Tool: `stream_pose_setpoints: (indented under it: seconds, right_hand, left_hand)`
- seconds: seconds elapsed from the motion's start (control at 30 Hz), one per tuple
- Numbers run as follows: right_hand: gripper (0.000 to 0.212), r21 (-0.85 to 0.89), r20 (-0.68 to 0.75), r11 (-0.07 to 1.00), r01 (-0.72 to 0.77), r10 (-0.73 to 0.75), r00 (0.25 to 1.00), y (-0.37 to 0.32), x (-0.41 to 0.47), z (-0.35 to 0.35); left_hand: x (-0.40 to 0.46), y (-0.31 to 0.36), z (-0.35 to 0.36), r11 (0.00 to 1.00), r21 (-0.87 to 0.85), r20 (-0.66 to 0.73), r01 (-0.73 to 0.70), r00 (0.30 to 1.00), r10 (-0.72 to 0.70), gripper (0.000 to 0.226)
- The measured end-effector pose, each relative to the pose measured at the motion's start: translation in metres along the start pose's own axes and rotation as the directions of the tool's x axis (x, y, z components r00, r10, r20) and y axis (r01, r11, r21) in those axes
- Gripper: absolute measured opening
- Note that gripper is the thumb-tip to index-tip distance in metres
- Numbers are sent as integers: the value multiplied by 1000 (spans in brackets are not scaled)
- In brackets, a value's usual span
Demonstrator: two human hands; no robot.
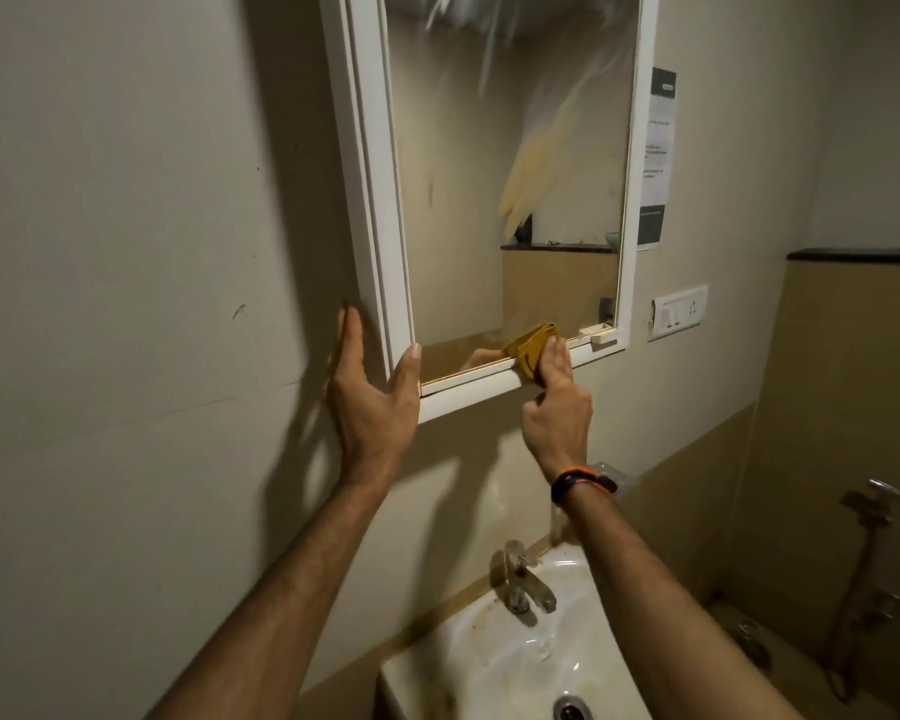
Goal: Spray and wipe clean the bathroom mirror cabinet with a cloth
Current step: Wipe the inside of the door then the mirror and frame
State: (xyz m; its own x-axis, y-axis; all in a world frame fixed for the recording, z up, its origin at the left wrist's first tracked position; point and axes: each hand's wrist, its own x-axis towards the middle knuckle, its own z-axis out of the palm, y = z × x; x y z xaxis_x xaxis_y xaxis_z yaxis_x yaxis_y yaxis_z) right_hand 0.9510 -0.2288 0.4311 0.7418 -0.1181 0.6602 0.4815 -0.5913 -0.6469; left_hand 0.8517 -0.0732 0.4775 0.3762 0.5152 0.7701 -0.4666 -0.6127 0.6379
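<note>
Nearest the camera, low in view: white ceramic washbasin (494, 683) with stained bowl, chrome tap (523, 582) at its back edge. Rising from both lower corners, two bare forearms reaching up toward the wall.

Left hand (372, 392) raised, palm toward the wall, fingers straight and spread; thumb tip on the lower left corner of the white-framed bathroom mirror cabinet (370, 163), remaining fingers lying flat along the frame's outer left side. Nothing gripped, only bracing.

Right hand (557, 407) higher on the right, black-and-orange band (583, 483) at the wrist, fingers curled with the forefinger extended upward, pressing a folded mustard-yellow cloth (531, 348) against the bottom edge of the glass where it meets the lower frame rail. Cloth pinched between forefinger and thumb side; exact thumb position hidden behind the hand.

Farther back: glass streaked and smeared toward the top, small white catch (598, 332) on the lower rail right of the cloth. Beyond, on the beige wall, a printed paper notice (658, 158), white switch plate (679, 311), and dim chrome shower fittings (871, 504) at far right.
</note>
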Motion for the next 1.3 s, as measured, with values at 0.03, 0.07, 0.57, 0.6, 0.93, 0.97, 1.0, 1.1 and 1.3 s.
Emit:
stream_pose_setpoints:
  seconds: [0.03,0.07,0.57,0.6,0.93,0.97,1.0,1.1,1.3]
  right_hand:
    - [81,6,-5,999,-38,38,999,6,10,-5]
    - [79,18,-6,997,-69,69,998,10,16,-8]
    - [91,-62,-23,995,74,-76,997,13,-1,14]
    - [89,-73,-29,997,30,-32,999,18,9,10]
    - [76,-77,-92,984,-162,155,984,14,25,12]
    - [76,-99,-84,982,-162,154,985,12,24,13]
    - [76,-125,-81,977,-175,165,983,11,26,13]
    - [74,-208,-89,938,-278,265,960,2,44,7]
    - [72,-229,-40,932,-280,278,960,1,42,1]
  left_hand:
    - [7,3,3,1000,-3,-5,-22,1000,22,75]
    - [13,6,5,999,-4,-6,-49,999,49,76]
    - [61,12,36,933,35,-143,-359,922,360,55]
    - [62,11,36,931,37,-144,-364,919,366,54]
    - [62,9,36,931,27,-139,-363,921,363,55]
    - [62,9,36,932,24,-139,-363,922,362,54]
    - [62,9,35,931,23,-138,-364,921,363,54]
    - [62,9,35,930,25,-133,-367,921,367,55]
    - [62,10,35,936,14,-133,-353,927,352,54]
